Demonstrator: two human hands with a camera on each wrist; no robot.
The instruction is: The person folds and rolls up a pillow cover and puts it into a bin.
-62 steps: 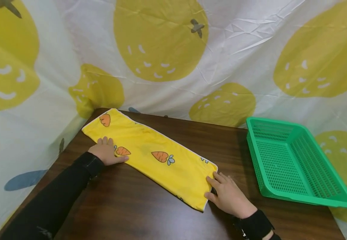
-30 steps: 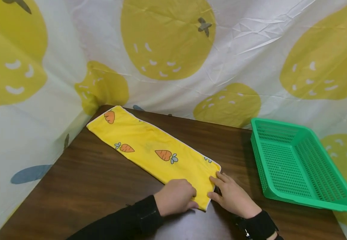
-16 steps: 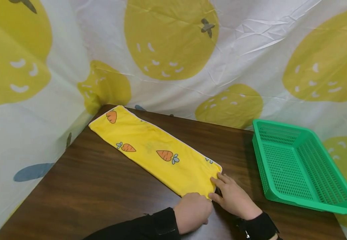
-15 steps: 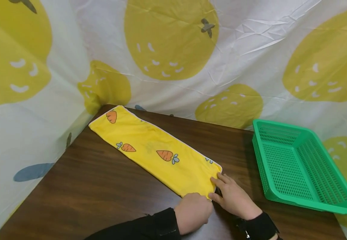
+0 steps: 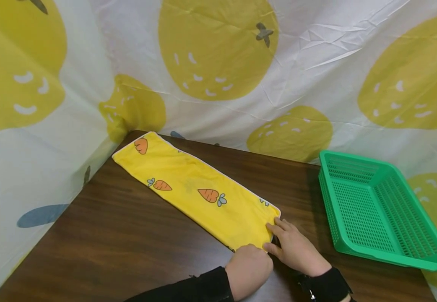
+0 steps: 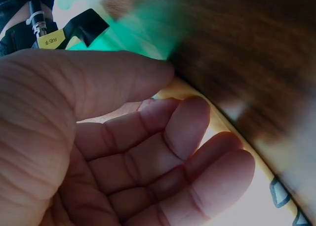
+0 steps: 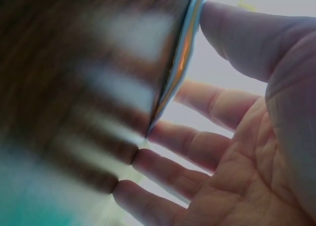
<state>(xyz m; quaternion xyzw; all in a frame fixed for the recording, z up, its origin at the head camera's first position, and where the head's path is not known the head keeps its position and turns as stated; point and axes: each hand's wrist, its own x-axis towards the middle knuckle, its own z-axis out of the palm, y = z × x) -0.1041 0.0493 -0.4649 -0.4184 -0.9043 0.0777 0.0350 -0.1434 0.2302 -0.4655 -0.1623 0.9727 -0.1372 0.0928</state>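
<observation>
A folded yellow cloth [image 5: 188, 184] printed with orange carrots and trimmed in white lies slantwise over the dark wooden table. At its near right corner, my left hand [image 5: 249, 268] pinches the edge with curled fingers. The left wrist view has that thumb [image 6: 148, 77] right at the cloth's rim, with the bent fingers over the cloth. My right hand [image 5: 297, 249] rests spread at the short right end, fingertips and thumb touching the trim. In the right wrist view, the stacked layers of the cloth edge [image 7: 181, 58] show beside the spread fingers.
A green plastic basket [image 5: 384, 205] with perforated walls stands to the right of my right hand. A white curtain [image 5: 218, 117] with large yellow fruit prints hangs behind and to the left of the table [image 5: 135, 243].
My left hand has left the cloth's long near edge at the left and slid right to the near corner, fingers now curled. The right hand has stayed at the short end.
</observation>
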